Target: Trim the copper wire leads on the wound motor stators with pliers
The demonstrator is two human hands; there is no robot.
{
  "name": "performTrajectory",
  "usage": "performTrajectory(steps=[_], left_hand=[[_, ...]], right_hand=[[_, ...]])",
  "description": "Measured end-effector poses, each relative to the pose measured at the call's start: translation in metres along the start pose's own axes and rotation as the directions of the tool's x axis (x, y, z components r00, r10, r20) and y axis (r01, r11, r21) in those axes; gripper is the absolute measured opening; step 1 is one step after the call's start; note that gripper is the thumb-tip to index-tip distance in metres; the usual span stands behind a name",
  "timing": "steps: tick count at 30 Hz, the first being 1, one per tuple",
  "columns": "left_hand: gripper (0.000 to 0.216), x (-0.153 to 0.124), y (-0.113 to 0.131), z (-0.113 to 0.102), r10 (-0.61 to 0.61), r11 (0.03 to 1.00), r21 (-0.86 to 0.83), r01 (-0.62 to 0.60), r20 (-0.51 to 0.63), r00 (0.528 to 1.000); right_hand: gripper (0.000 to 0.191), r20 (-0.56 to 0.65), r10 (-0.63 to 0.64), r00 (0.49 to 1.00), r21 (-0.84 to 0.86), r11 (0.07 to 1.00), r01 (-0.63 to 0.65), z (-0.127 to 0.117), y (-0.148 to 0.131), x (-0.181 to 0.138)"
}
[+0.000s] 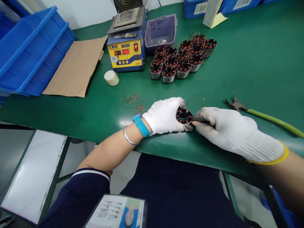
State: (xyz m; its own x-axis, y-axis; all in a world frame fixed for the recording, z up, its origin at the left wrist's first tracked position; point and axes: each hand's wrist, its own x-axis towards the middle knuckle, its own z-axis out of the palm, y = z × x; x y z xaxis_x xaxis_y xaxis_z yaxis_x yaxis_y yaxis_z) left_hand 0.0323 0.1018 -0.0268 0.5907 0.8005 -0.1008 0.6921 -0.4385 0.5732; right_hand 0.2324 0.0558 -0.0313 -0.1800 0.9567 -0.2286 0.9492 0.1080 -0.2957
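We see bright, even light from above. The green counter [249,63] gives a soft glare near its front edge, beside the left hand [163,115]. Shadows are faint and short. The picture edges bend outward, and the badge [116,212] below is slightly blurred.

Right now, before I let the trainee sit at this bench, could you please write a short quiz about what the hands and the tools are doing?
1. True or false: the cutters lie on the green mat, in no hand.
2. The wound stator is held by: A the left hand; B a clamp; C nothing.
3. What colour is the wristband on that hand?
Key: 1 true; 2 A; 3 blue.
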Motion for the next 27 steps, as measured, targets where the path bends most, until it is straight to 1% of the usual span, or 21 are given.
performTrajectory(steps=[1,2,3,5,6,8,9,10,12,13,14,16,18,20,21,22,23,24,25,26,27], left_hand=[[0.051,0.000,-0.002,-0.001,0.005,0.998,-0.066,-0.005,0.009,1.000],[0.055,0.001,-0.004,-0.003,-0.002,0.984,-0.180,0.007,0.028,1.000],[0.058,0.001,-0.006,-0.004,-0.017,0.946,-0.322,0.036,0.062,0.998],[0.057,0.002,-0.009,-0.005,-0.037,0.807,-0.577,0.123,0.158,0.987],[0.051,0.002,-0.010,-0.005,-0.036,0.743,-0.649,0.165,0.206,0.978],[0.037,0.002,-0.010,-0.004,-0.005,0.652,-0.719,0.240,0.312,0.950],[0.035,0.002,-0.010,-0.002,0.014,0.602,-0.750,0.275,0.354,0.935],[0.037,0.002,-0.009,0.000,0.031,0.531,-0.787,0.314,0.389,0.921],[0.045,0.001,-0.009,0.003,0.062,0.385,-0.843,0.376,0.430,0.901],[0.049,0.001,-0.008,0.004,0.069,0.339,-0.858,0.387,0.433,0.899],[0.051,0.001,-0.008,0.005,0.071,0.324,-0.864,0.386,0.429,0.901],[0.054,-0.001,-0.008,0.004,0.071,0.339,-0.869,0.362,0.407,0.910],[0.062,-0.002,-0.008,0.001,0.075,0.364,-0.879,0.307,0.356,0.931],[0.070,-0.004,-0.009,-0.004,0.115,0.399,-0.892,0.210,0.276,0.954],[0.070,-0.006,-0.008,-0.008,0.162,0.424,-0.894,0.144,0.232,0.959],[0.064,-0.009,-0.008,-0.012,0.223,0.459,-0.886,0.066,0.187,0.957],[0.054,-0.012,-0.006,-0.016,0.284,0.508,-0.861,-0.027,0.137,0.949],[0.041,-0.015,-0.004,-0.019,0.359,0.560,-0.817,-0.137,0.091,0.929],[0.025,-0.018,-0.002,-0.021,0.410,0.629,-0.738,-0.244,0.047,0.911],[0.018,-0.021,0.002,-0.021,0.444,0.694,-0.624,-0.358,-0.019,0.896],[0.023,-0.024,0.005,-0.020,0.523,0.733,-0.481,-0.482,-0.054,0.850]], right_hand=[[0.031,-0.003,0.015,1.000,0.019,1.000,-0.014,0.000,0.001,0.000],[0.030,-0.014,0.027,1.000,0.049,0.998,-0.026,-0.001,0.002,-0.001],[0.029,-0.034,0.028,0.999,0.089,0.996,-0.025,-0.002,0.002,-0.001],[0.028,-0.121,-0.002,0.993,0.179,0.984,0.024,-0.005,0.003,-0.004],[0.028,-0.182,-0.022,0.983,0.216,0.974,0.062,-0.006,0.003,-0.005],[0.026,-0.280,-0.039,0.959,0.254,0.961,0.113,-0.010,0.002,-0.008],[0.026,-0.304,-0.036,0.952,0.259,0.959,0.119,-0.012,0.001,-0.009],[0.025,-0.305,-0.034,0.952,0.261,0.958,0.118,-0.013,0.001,-0.009],[0.026,-0.261,-0.037,0.965,0.272,0.956,0.111,-0.014,0.000,-0.009],[0.028,-0.233,-0.048,0.971,0.283,0.952,0.115,-0.015,0.000,-0.009],[0.029,-0.207,-0.062,0.976,0.299,0.946,0.124,-0.015,0.000,-0.009],[0.030,-0.155,-0.076,0.985,0.337,0.933,0.125,-0.016,0.001,-0.010],[0.031,-0.096,-0.056,0.994,0.379,0.921,0.088,-0.017,0.002,-0.011],[0.032,-0.014,-0.010,1.000,0.450,0.893,0.015,-0.017,0.004,-0.011],[0.033,0.031,0.006,1.000,0.502,0.865,-0.020,-0.017,0.004,-0.011],[0.034,0.077,0.007,0.997,0.566,0.823,-0.050,-0.017,0.004,-0.011],[0.035,0.116,-0.006,0.993,0.636,0.769,-0.070,-0.017,0.004,-0.011],[0.035,0.150,-0.029,0.988,0.700,0.709,-0.086,-0.018,0.004,-0.010],[0.035,0.178,-0.052,0.983,0.748,0.656,-0.101,-0.019,0.003,-0.010],[0.035,0.195,-0.072,0.978,0.783,0.612,-0.111,-0.020,0.003,-0.009],[0.035,0.207,-0.089,0.974,0.805,0.582,-0.118,-0.021,0.003,-0.009]])
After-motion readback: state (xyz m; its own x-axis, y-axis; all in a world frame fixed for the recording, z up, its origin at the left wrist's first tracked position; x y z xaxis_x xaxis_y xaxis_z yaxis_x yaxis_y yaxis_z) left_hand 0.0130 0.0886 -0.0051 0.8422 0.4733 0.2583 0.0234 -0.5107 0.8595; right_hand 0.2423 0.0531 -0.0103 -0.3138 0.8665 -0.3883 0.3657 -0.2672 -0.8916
